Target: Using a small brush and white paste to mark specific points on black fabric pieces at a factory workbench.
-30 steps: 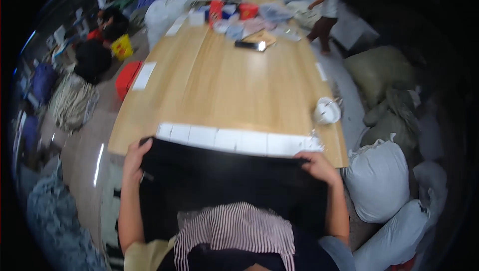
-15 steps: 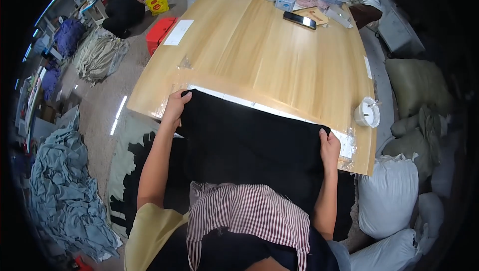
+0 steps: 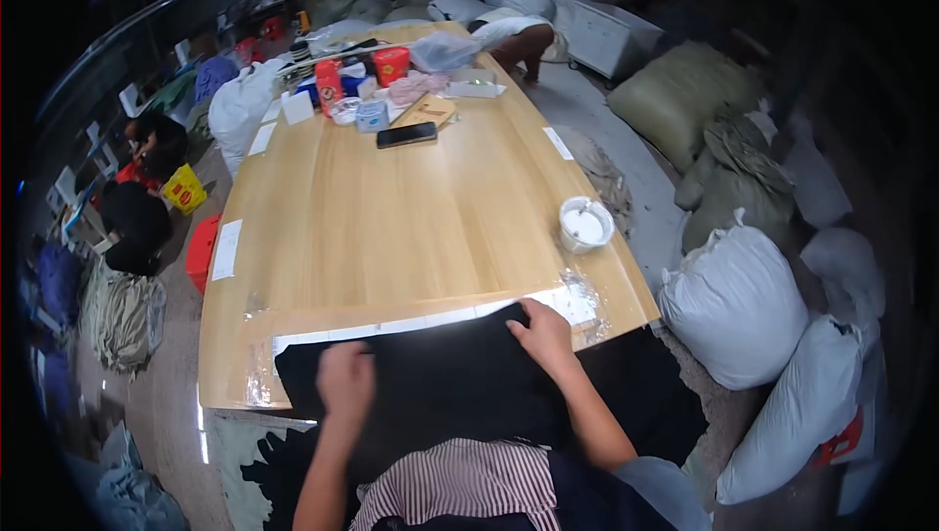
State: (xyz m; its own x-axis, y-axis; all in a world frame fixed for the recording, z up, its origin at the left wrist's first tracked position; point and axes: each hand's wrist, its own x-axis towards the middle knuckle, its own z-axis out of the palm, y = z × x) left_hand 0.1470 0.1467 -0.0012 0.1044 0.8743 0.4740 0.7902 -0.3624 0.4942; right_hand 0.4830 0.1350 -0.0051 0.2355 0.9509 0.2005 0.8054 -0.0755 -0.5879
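A piece of black fabric (image 3: 445, 389) lies over the near edge of the wooden table (image 3: 391, 218) and hangs toward my lap. My right hand (image 3: 546, 337) pinches its far right corner between thumb and fingers. Over the left part of the fabric is my left hand (image 3: 347, 379), smeared by motion, so its fingers cannot be made out. The fabric's far left corner lies free of it. Just beyond the fabric, a white strip (image 3: 425, 318) with fine lines is taped along the table's edge. A striped apron (image 3: 460, 482) covers my front.
A white tub (image 3: 585, 226) stands near the table's right edge. Farther back are a phone (image 3: 406, 135), red packages (image 3: 391, 65) and other clutter. White sacks (image 3: 734, 306) crowd the right side. At left sits a red container (image 3: 201, 252). A person (image 3: 514, 37) bends beyond the table.
My view has swung, shifting the table left in the picture. My left hand has left the fabric's far left corner and moved inward over it. The right hand still grips its corner.
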